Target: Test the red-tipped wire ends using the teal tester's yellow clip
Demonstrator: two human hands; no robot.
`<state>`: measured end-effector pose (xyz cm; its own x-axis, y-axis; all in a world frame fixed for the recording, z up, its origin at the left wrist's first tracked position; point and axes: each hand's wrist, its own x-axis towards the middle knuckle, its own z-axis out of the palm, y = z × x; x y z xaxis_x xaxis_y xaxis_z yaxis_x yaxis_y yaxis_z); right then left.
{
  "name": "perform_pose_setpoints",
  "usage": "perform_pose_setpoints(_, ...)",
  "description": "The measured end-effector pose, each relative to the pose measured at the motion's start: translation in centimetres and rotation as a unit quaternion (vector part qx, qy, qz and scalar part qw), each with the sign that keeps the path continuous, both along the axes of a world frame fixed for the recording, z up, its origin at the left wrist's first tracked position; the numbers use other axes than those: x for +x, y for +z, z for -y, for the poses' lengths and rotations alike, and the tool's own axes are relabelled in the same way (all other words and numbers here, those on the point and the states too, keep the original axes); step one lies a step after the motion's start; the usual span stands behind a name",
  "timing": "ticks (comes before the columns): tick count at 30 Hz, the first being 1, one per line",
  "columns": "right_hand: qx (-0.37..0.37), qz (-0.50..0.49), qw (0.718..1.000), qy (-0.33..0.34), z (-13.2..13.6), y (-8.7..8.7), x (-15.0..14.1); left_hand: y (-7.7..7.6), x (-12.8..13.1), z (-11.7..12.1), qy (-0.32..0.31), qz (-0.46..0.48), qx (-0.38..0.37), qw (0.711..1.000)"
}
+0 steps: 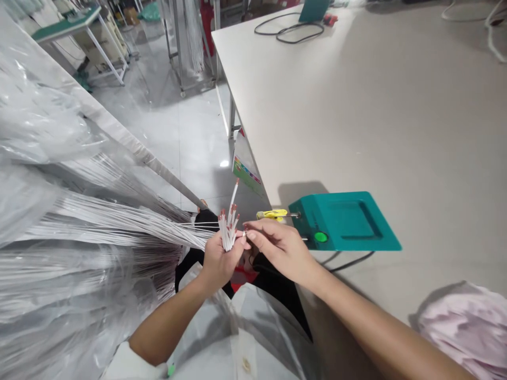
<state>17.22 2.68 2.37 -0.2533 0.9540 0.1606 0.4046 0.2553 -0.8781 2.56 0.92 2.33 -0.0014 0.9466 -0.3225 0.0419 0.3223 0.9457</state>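
My left hand (222,258) is wrapped round a bundle of white wires (228,232) with bared copper-coloured ends pointing up. One wire of the bundle stands higher than the others. Close beside it, my right hand (283,248) has its thumb and forefinger pinched on a small wire end next to my left thumb. What exactly lies between those fingertips is partly hidden. Just past my right hand, a teal device (348,221) with a green button sits at the table edge, with a yellow-handled tool (272,214) by its near side.
Long white wires (130,216) hang over a rail (158,166) on my left, partly under clear plastic. The white table (356,116) extends to the right, with a black cable (293,32) at the back and pink cloth (467,327) in front. Wheeled racks stand beyond.
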Motion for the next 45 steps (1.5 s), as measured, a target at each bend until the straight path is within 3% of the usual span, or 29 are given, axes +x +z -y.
perform_pose_setpoints(4,0.150,0.104,0.983,0.001,0.2,-0.2,-0.1,0.0,0.3,0.1,-0.012,0.002,0.006,1.000)
perform_pose_setpoints(7,0.300,0.244,0.922,0.021,0.5,0.0,0.5,0.1,0.3,-0.1,0.005,0.005,-0.003,1.000)
perform_pose_setpoints(11,0.387,0.336,0.859,0.011,0.2,1.3,2.5,0.1,0.2,-0.8,0.027,0.028,-0.017,0.999)
perform_pose_setpoints(13,0.381,0.411,0.828,-0.023,-0.2,2.0,3.6,0.0,0.3,-1.1,0.020,0.051,-0.019,0.998)
perform_pose_setpoints(15,0.349,0.482,0.804,-0.010,-0.7,2.3,4.3,-0.3,0.5,-1.4,0.000,0.070,-0.015,0.997)
perform_pose_setpoints(21,0.278,0.560,0.779,0.045,-1.7,2.5,4.5,-0.9,1.1,-2.3,-0.028,0.089,-0.001,0.996)
perform_pose_setpoints(24,0.252,0.569,0.780,0.067,-2.6,3.0,4.6,-0.8,1.4,-2.7,-0.031,0.093,-0.009,0.995)
perform_pose_setpoints(31,0.205,0.533,0.814,0.103,-3.9,3.1,5.5,-0.9,1.9,-3.2,-0.042,0.097,-0.012,0.994)
perform_pose_setpoints(36,0.218,0.408,0.882,0.093,-3.4,3.1,5.2,-1.0,1.9,-2.7,-0.067,0.053,0.023,0.996)
perform_pose_setpoints(39,0.213,0.354,0.906,0.093,-3.2,3.2,4.3,-0.9,1.9,-2.3,-0.070,0.006,0.051,0.996)
perform_pose_setpoints(42,0.227,0.335,0.909,0.099,-3.1,3.1,3.3,-0.9,2.0,-2.1,-0.064,-0.036,0.074,0.995)
perform_pose_setpoints(45,0.269,0.345,0.893,0.106,-3.1,2.8,2.7,-1.0,1.8,-2.0,-0.052,-0.080,0.116,0.989)
